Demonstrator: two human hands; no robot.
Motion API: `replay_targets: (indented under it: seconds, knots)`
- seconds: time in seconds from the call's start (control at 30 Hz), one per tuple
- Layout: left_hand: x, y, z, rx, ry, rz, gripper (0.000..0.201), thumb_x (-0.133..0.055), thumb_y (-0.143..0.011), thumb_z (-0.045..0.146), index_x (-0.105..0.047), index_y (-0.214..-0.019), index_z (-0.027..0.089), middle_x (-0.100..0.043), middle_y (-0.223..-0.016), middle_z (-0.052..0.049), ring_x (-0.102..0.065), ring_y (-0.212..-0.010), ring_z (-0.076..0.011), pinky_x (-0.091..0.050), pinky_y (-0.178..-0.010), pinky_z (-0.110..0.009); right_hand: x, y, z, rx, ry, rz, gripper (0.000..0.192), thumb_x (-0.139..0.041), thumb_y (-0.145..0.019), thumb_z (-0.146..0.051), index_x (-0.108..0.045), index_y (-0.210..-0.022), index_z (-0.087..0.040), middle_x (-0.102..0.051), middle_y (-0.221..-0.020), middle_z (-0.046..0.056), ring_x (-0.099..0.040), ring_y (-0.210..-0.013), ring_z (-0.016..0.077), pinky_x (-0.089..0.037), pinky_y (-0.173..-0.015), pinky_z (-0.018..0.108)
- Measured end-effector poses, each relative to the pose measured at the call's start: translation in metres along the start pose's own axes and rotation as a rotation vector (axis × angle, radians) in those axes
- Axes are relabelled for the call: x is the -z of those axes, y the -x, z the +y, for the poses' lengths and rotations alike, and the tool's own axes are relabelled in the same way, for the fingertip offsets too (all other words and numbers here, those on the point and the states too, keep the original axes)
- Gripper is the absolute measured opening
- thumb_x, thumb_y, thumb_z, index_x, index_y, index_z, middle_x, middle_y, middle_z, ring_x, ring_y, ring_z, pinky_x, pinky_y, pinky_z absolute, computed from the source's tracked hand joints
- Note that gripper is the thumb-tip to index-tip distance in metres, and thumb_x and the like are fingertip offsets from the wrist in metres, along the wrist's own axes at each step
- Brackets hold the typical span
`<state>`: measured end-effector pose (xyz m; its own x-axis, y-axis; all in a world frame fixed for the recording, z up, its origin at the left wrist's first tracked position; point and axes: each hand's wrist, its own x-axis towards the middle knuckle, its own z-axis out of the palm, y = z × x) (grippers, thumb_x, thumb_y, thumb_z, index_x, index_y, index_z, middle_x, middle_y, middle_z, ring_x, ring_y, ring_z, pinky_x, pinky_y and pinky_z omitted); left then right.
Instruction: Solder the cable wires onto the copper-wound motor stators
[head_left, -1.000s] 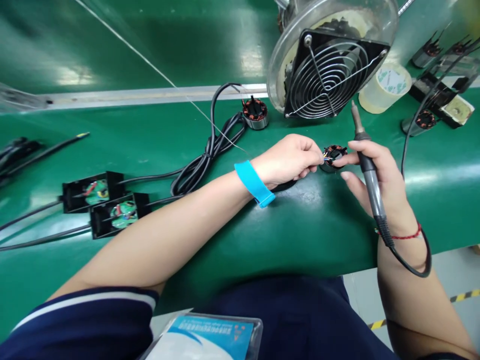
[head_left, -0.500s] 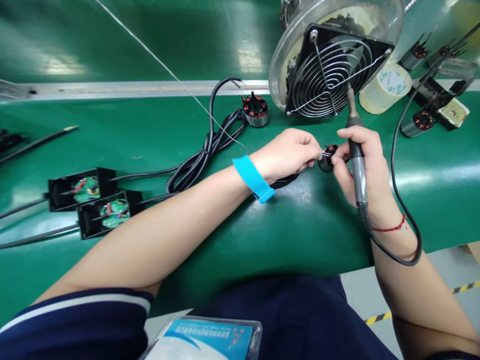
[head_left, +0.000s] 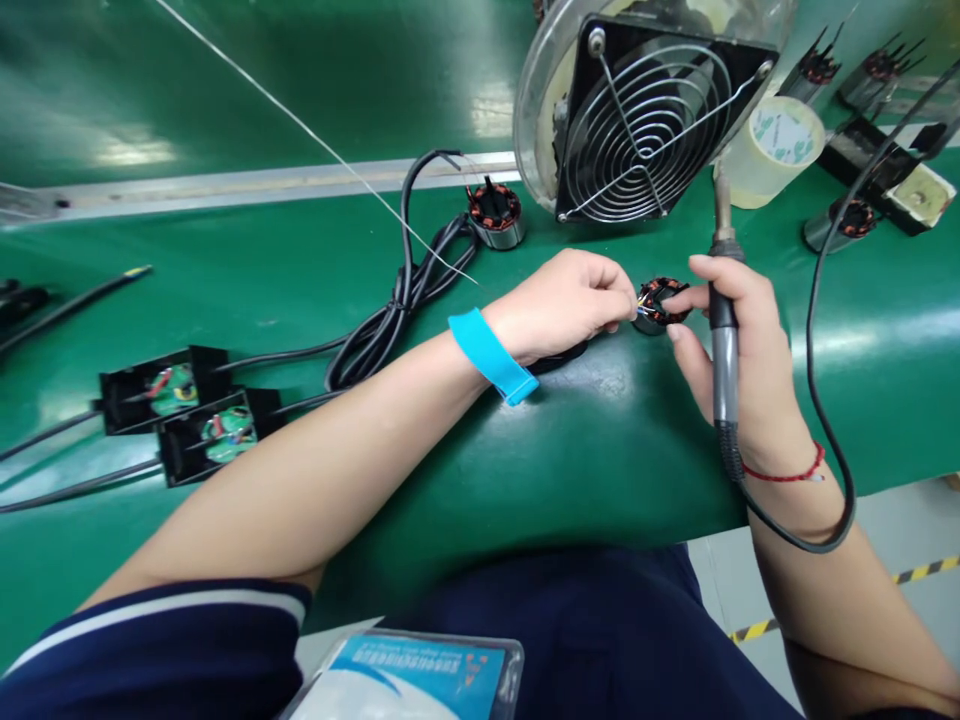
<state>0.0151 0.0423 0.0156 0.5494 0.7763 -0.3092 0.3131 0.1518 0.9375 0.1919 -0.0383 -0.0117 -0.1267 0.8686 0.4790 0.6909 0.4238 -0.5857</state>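
Note:
My left hand (head_left: 574, 300), with a blue wrist strap (head_left: 493, 357), pinches thin coloured wires (head_left: 642, 303) at the side of a motor stator (head_left: 660, 290) with copper windings. Black cable (head_left: 562, 357) shows beneath that wrist. In my right hand (head_left: 757, 360) is a soldering iron (head_left: 724, 345), held upright between the fingers, its tip pointing away from me near the fan. The thumb and one fingertip of this hand are apart at the stator's right side; the fingertip reaches its rim. Whether the wires are joined to the stator is too small to tell.
A caged fan (head_left: 645, 150) stands behind the stator, beside a tape roll (head_left: 780, 150). Other stators (head_left: 499, 220) stand around. Coiled black cable (head_left: 405, 310) runs to two open black boxes (head_left: 214, 435) with green circuit boards. The iron's cord (head_left: 814, 330) loops past my right wrist.
My right thumb and fingers have spread and drawn back slightly from the stator, so more of its windings show. The iron moved a little right. My left hand keeps its pinch.

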Motion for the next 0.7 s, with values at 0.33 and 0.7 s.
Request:
replay_targets:
  seconds: [0.33, 0.7]
  knots:
    - [0.002, -0.001, -0.004, -0.063, -0.049, 0.018, 0.016, -0.058, -0.078, 0.007, -0.059, -0.063, 0.012, -0.051, -0.055, 0.000, -0.042, -0.046, -0.0044, -0.032, -0.048, -0.020, -0.010, -0.015, 0.005, 0.076, 0.003, 0.023, 0.052, -0.054, -0.086, -0.007, -0.048, -0.131, -0.034, -0.070, -0.097, -0.004, -0.068, -0.094, 0.0197, -0.052, -0.090, 0.043]
    - [0.001, -0.001, -0.002, -0.013, 0.001, 0.021, 0.018, -0.054, -0.078, 0.004, -0.055, -0.063, 0.014, -0.051, -0.055, 0.001, -0.039, -0.045, -0.0042, -0.031, -0.047, -0.020, -0.007, -0.015, 0.002, 0.053, 0.051, -0.011, 0.056, -0.059, -0.084, -0.011, -0.047, -0.136, -0.030, -0.069, -0.108, 0.004, -0.068, -0.096, 0.0254, -0.057, -0.089, 0.050]
